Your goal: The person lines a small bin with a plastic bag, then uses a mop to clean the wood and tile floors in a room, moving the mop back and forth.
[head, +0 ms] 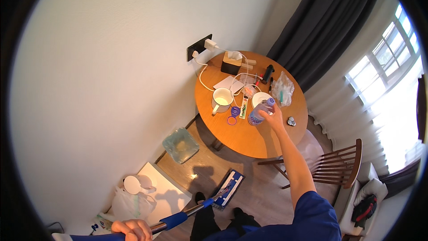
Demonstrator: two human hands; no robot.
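My right hand [273, 117] is closed around the upper part of a clear plastic water bottle [256, 115] with a purple cap. The bottle is over the near half of a round wooden table [247, 140], partly in front of a white dish [260, 97]; I cannot tell whether its base touches the tabletop. My left hand [132, 229] grips the pole [174, 220] of a flat mop at the lower left. The mop's blue and white head [228, 189] rests on the floor before my feet.
On the table are a white mug [222, 100], a tissue box [231, 63], charging cables, a purple tag [235, 111] and a plastic bag [283, 90]. A lined bin [181, 145] stands by the wall, a wooden chair [337, 165] at right. A white kettle [133, 184] sits on a low cabinet [170, 204].
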